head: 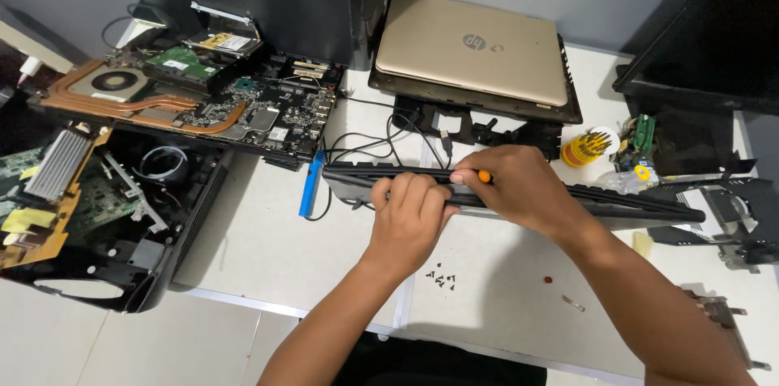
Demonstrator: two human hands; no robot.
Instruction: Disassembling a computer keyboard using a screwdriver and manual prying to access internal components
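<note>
White tabletop (pixel 268 248) is carrying everything. Largest item: a gutted black laptop base (pixel 105 256) lying at the left edge with its heatsink fins exposed. Behind it a bare motherboard (pixel 276 106) with copper heat pipes and a fan (pixel 114 81) is sitting flat, a hard drive (pixel 191 65) on top of it at the back. A closed gold laptop (pixel 475 49) is resting on a black chassis at the back centre. Another black case (pixel 714 37) is leaning at the far right.

Centre: a black laptop panel (pixel 617 207) is standing on edge, tilted, running left to right across the tabletop. Left hand (pixel 410 219) is gripping it from the front, fingers curled tight over the top edge. Right hand (pixel 519 187) is closing around an orange-handled tool (pixel 484 176), only the orange end is showing, its tip is hidden against the panel's top edge. Both hands are touching each other at the panel.

Smaller stuff: a blue plastic strip (pixel 309 183) is lying just left of the panel, black cables (pixel 381 142) are trailing behind it. A yellow tub of screwdriver bits (pixel 586 146) is sitting behind the right hand. Loose black screws (pixel 442 278) are scattered near the left wrist, a small red bit (pixel 548 280) and a small metal piece (pixel 573 303) are lying to the right of them.
</note>
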